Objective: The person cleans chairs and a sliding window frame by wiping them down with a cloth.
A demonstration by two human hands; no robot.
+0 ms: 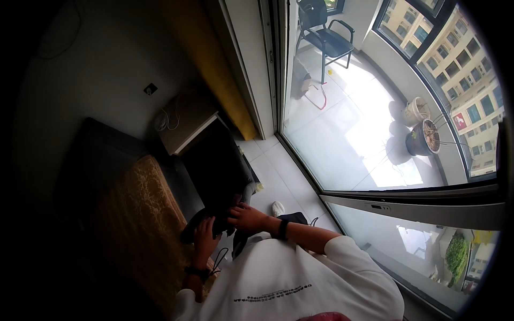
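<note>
A dark, soft-looking item (194,222), perhaps cloth or a bag, lies in front of my body at lower centre; its outline blends into the shadow. On its left part, my left hand (204,238) has its fingers bent over the dark material. My right hand (246,218) is a little farther up and right, its fingers curled onto the same item. The fingertips of both hands are partly lost in the dark. Both wrists carry dark bands.
A patterned gold-brown cover (144,198) lies at left, beside a small cabinet (184,125) with a white cable. A yellow curtain (227,101) hangs above. Beyond the glass door frame (308,174) are a black chair (331,43) and plant pots (423,138). A white shoe (278,208) shows on the tiles.
</note>
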